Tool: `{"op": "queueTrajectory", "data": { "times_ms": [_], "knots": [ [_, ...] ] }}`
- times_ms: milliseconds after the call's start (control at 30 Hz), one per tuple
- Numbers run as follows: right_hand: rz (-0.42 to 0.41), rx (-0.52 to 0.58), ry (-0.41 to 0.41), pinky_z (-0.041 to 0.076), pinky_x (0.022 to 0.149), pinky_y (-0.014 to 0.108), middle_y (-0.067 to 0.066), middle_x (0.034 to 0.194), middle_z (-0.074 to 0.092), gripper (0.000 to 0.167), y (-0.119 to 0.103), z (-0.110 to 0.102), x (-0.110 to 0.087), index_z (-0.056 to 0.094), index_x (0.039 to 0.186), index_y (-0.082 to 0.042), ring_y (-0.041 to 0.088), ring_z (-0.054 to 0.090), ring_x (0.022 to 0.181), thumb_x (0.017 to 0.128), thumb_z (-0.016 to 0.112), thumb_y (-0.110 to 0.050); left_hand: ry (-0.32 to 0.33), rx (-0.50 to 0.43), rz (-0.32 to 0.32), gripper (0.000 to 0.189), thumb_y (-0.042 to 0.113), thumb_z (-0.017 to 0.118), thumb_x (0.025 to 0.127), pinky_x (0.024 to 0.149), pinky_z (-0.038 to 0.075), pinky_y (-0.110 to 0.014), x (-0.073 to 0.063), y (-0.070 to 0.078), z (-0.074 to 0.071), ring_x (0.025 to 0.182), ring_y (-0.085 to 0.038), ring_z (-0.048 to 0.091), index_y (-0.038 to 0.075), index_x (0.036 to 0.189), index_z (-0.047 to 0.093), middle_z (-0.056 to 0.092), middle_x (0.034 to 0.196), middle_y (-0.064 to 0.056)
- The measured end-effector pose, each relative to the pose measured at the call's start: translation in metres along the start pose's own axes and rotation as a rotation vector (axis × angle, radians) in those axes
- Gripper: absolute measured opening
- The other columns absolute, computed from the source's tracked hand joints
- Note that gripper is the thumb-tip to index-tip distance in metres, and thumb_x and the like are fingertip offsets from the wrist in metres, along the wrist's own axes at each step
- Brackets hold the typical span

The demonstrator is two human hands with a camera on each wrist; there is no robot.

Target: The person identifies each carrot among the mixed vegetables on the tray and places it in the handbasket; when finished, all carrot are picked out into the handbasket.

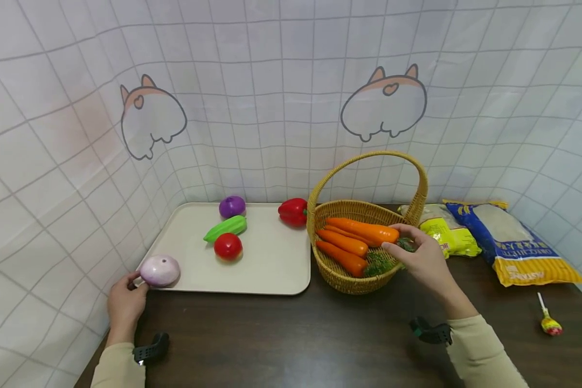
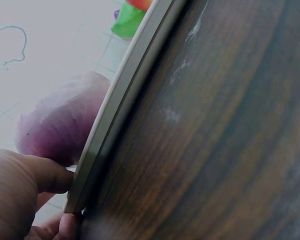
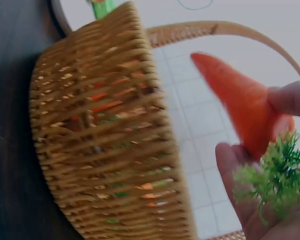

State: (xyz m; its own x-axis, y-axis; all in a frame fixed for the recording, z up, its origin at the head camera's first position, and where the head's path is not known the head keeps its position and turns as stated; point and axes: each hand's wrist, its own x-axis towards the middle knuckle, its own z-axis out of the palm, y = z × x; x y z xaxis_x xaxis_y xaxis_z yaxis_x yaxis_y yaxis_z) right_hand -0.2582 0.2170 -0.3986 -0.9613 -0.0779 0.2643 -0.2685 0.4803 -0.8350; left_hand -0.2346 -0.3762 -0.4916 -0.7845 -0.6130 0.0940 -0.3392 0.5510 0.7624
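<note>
In the head view my right hand (image 1: 425,260) pinches a carrot (image 1: 361,228) over the wicker basket (image 1: 351,285). The right wrist view shows this carrot (image 3: 245,107) above the rim, its leafy green top (image 3: 280,167) against the palm. Several other carrots (image 1: 341,242) lie inside the basket. At the front left corner of the cream tray (image 1: 267,272), my left hand (image 1: 126,304) grips the edge; the left wrist view has the thumb (image 2: 55,175) on the tray rim (image 2: 107,107) and fingertips below it. Close to that thumb sits a pale purple onion (image 1: 160,270).
On the tray lie a tomato (image 1: 228,247), a green ridged vegetable (image 1: 225,228), a purple onion (image 1: 232,207) and a red bell pepper (image 1: 293,212). Right of the basket are a yellow-green bag (image 1: 448,231), a blue-yellow bag (image 1: 514,242) and a lollipop (image 1: 550,325). Tile-patterned cloth surrounds the table.
</note>
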Motion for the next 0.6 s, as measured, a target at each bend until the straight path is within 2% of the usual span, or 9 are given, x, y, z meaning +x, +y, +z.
{"op": "queueTrajectory", "data": {
  "times_ms": [167, 400, 600],
  "knots": [
    [0.016, -0.081, -0.034, 0.045, 0.094, 0.052, 0.015, 0.12, 0.063, 0.051, 0.003, 0.012, 0.004, 0.057, 0.129, -0.006, 0.034, 0.057, 0.116, 0.091, 0.068, -0.036, 0.002, -0.004, 0.002, 0.045, 0.013, 0.055, 0.089, 0.074, 0.035, -0.04, -0.001, 0.0, -0.001, 0.097, -0.037, 0.048, -0.006, 0.129, 0.056, 0.054, 0.109, -0.026],
    [0.026, -0.193, -0.078, 0.049, 0.088, 0.051, 0.015, 0.122, 0.064, 0.058, 0.01, 0.024, 0.007, 0.058, 0.13, -0.005, 0.035, 0.06, 0.11, 0.088, 0.069, -0.044, -0.003, -0.008, -0.009, 0.045, 0.013, 0.054, 0.09, 0.077, 0.036, -0.043, 0.001, 0.0, 0.001, 0.102, -0.039, 0.048, -0.006, 0.131, 0.055, 0.054, 0.115, -0.027],
    [0.023, -0.222, -0.139, 0.05, 0.086, 0.048, 0.013, 0.117, 0.066, 0.051, 0.005, 0.027, 0.008, 0.061, 0.12, -0.008, 0.031, 0.061, 0.105, 0.087, 0.07, -0.044, 0.008, -0.004, -0.002, 0.044, 0.012, 0.055, 0.089, 0.074, 0.035, -0.041, 0.0, 0.001, 0.0, 0.099, -0.038, 0.047, -0.007, 0.129, 0.055, 0.052, 0.11, -0.026]
  ]
}}
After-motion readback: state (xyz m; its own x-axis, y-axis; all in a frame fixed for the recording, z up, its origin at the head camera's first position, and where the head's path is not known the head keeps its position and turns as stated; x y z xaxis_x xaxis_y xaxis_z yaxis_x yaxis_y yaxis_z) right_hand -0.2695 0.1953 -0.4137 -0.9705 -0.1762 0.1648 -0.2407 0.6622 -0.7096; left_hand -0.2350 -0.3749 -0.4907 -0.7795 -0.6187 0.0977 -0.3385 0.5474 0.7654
